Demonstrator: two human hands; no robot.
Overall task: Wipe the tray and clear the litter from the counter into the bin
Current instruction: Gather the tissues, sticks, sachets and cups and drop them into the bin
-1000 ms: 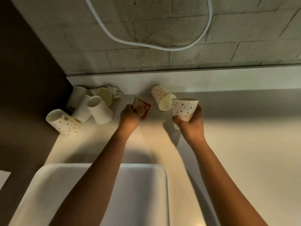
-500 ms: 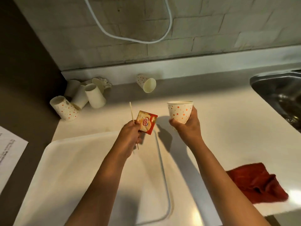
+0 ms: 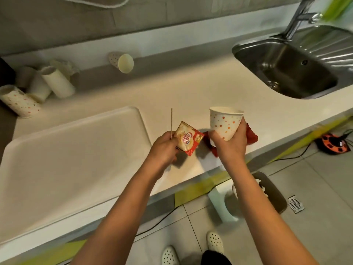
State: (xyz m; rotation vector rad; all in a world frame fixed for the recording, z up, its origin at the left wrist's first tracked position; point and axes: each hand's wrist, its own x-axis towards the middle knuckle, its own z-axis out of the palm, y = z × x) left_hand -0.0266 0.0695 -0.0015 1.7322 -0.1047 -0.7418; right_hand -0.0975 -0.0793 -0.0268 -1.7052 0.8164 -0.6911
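Note:
My left hand (image 3: 163, 148) grips a red and cream sachet (image 3: 188, 139) together with a thin wooden stick (image 3: 171, 121), just right of the white tray (image 3: 63, 159). My right hand (image 3: 232, 144) holds a dotted paper cup (image 3: 225, 122) upright above the counter's front edge. A red cloth (image 3: 251, 135) lies on the counter behind that hand, partly hidden. One dotted cup (image 3: 122, 62) lies on its side by the back wall. Several more paper cups (image 3: 38, 88) lie heaped at the far left. On the floor below stands a bin (image 3: 275, 194), partly hidden by my right arm.
A steel sink (image 3: 290, 69) with a tap (image 3: 299, 14) is set into the counter at the right. An orange cable reel (image 3: 333, 144) and cables lie on the tiled floor. My white shoes (image 3: 214, 240) show at the bottom.
Both hands have drawn back from the wall toward the counter's front edge, carrying the sachet, stick and cup. The view has swung right and down, bringing the sink, floor and bin into sight.

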